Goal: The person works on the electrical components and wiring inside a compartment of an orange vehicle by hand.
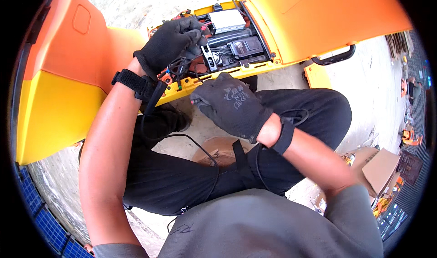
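My left hand (169,43), in a black work glove, is over the left end of an open bay in an orange and yellow machine. Its fingers are pinched together, and a small red bit shows at the tips; what it belongs to is unclear. In front of the bay's yellow rim (182,92), my right hand (230,104), also gloved, is closed. A tiny red spot shows at its fingertips, too small to name. Black wires (182,68) bunch below my left hand beside a slotted metal bracket (209,57). A silver box (226,21) and a black module (246,47) sit farther right.
An orange panel (327,17) with a black handle (334,57) extends right of the bay. An orange and yellow housing (61,92) stands at the left. My knees flank a round brown seat (218,152). Cardboard boxes (380,169) lie at the right. Black cables hang from my wrist straps.
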